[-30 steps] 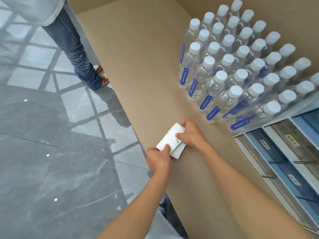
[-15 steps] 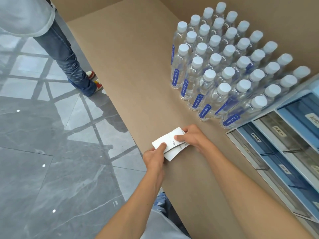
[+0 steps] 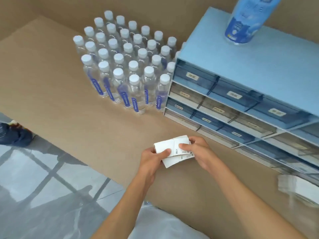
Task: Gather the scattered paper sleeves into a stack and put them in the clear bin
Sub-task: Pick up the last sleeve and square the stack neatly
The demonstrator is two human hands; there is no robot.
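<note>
- At the bottom of the frame, two bare forearms reach up from the lower edge over a pale garment; the view looks down from the person's head.
- Just below centre, the left hand point(image 3: 151, 156) and the right hand point(image 3: 198, 150) share a small stack of flat white paper sleeves with fine black print point(image 3: 170, 150); the left thumb presses on top at the stack's left end with the fingers curled beneath; the right thumb lies on top at the right end, fingers closed round the far edge; both hands are clamped on the sleeves, which sit at or just above the surface, though contact cannot be told.
- The sleeves are not square; a lower one juts toward the viewer; this looks like the squaring-up step, with gathering seemingly done.
- The next move probably calls for tapping the edges flush, then carrying the stack to the bin; a blurred clear plastic container point(image 3: 300, 188) at the lower right edge may be that bin, but it is too smeared to be sure.
- The brown cardboard-covered work surface point(image 3: 60, 94) fills the middle of the frame.
- At right stands a pale blue drawer cabinet with labelled translucent drawers point(image 3: 250, 94); a blue-labelled bottle point(image 3: 245, 21) stands on top, upper right.
- At upper centre, rows of small clear water bottles with white caps point(image 3: 127, 66) stand beside the cabinet.
- At left, grey glossy floor tiles point(image 3: 34, 187); another person's shoe and jeans hem point(image 3: 14, 133) at the left edge.
</note>
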